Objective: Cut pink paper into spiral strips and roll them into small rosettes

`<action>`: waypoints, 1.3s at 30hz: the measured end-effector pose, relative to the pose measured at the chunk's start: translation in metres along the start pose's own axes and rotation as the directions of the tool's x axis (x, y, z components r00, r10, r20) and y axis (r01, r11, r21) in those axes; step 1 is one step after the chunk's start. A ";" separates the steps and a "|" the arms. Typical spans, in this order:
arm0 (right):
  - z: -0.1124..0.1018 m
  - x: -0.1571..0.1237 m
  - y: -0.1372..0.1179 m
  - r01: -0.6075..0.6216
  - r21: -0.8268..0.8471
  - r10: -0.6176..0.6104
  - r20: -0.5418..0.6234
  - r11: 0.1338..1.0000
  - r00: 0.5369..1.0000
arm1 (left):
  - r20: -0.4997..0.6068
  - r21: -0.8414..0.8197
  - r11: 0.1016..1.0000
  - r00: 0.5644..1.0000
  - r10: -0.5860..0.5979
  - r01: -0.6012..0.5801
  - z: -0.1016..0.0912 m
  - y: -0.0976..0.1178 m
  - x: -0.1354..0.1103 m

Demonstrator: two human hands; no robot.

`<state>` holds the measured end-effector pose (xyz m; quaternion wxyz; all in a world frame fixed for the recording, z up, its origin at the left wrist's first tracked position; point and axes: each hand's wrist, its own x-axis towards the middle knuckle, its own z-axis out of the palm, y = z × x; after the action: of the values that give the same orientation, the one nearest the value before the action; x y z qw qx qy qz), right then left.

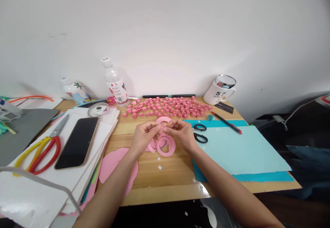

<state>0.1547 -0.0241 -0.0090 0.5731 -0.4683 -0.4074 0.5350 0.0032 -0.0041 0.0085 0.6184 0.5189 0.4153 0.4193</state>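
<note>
My left hand (pixel 144 137) and my right hand (pixel 180 132) meet over the middle of the wooden table (pixel 165 180). Both pinch a pink paper spiral strip (pixel 165 142) between fingertips; its loops hang down and rest on the table. Behind them lie several small rolled pink paper roses (pixel 167 107) spread in rows. A pink paper sheet (pixel 116 166) lies under my left forearm.
Light blue paper sheets (pixel 239 149) lie at right with black-handled scissors (pixel 199 133) and a red pen (pixel 227 122). At left, a phone (pixel 77 142) and red-yellow scissors (pixel 41 150) rest on white sheets. A water bottle (pixel 114 82), mug (pixel 219 90) and tape roll (pixel 98 109) stand behind.
</note>
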 end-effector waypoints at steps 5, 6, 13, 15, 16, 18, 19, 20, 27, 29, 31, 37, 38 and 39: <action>0.000 0.001 0.002 0.009 -0.006 -0.009 0.024 1.000 1.000 | -0.020 0.010 1.000 1.000 -0.010 0.011 0.000 0.001 0.000; -0.001 0.001 0.003 -0.001 0.003 0.001 0.031 1.000 1.000 | -0.033 0.007 1.000 0.999 -0.010 0.011 0.000 0.001 0.000; 0.000 0.001 0.002 -0.020 0.026 0.019 0.037 0.999 0.999 | -0.058 -0.017 1.000 0.998 -0.008 0.007 -0.001 0.000 0.001; 0.001 0.001 0.001 -0.023 0.031 0.022 0.026 0.999 0.999 | -0.051 -0.015 1.000 0.999 -0.009 0.008 0.000 0.001 0.000; 0.001 0.001 0.001 -0.027 0.040 0.026 0.025 0.999 0.999 | -0.046 -0.012 1.000 0.999 -0.011 0.010 0.000 0.001 0.000; 0.001 0.001 0.001 -0.034 0.066 0.032 0.030 0.997 0.999 | -0.045 -0.013 1.000 0.999 -0.011 0.010 0.001 0.002 0.000; 0.001 0.001 0.001 -0.038 0.081 0.035 0.036 0.996 0.999 | -0.044 -0.016 1.000 0.999 -0.012 0.012 0.001 0.002 0.000; 0.001 0.001 0.001 -0.042 0.095 0.038 0.041 0.995 0.998 | -0.045 -0.019 1.000 0.999 -0.014 0.013 0.001 0.002 0.000; 0.000 0.001 0.003 -0.062 0.155 0.054 0.052 0.986 0.997 | -0.047 -0.037 0.999 0.999 -0.015 0.013 -0.001 -0.001 0.001; 0.000 0.002 0.004 -0.064 0.164 0.056 0.054 0.984 0.997 | -0.043 -0.037 0.999 0.999 -0.012 0.011 -0.001 -0.002 0.001; 0.000 0.002 0.005 -0.071 0.170 0.064 0.048 0.983 0.997 | -0.040 -0.034 0.999 0.999 -0.008 0.007 -0.002 -0.002 0.001; 0.001 0.001 0.002 -0.090 0.157 0.087 0.022 0.983 0.996 | -0.054 -0.024 1.000 0.998 -0.015 0.014 -0.001 -0.001 0.001; 0.001 0.001 0.002 -0.088 0.152 0.086 0.017 0.985 0.996 | -0.049 -0.021 1.000 0.999 -0.015 0.014 -0.001 -0.001 0.001; 0.001 0.001 0.002 -0.085 0.143 0.084 0.013 0.986 0.996 | -0.044 -0.017 1.000 0.999 -0.013 0.013 -0.001 -0.002 0.001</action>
<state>0.1533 -0.0229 -0.0104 0.5807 -0.4408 -0.3497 0.5884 0.0029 -0.0031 0.0067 0.6161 0.5018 0.4286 0.4300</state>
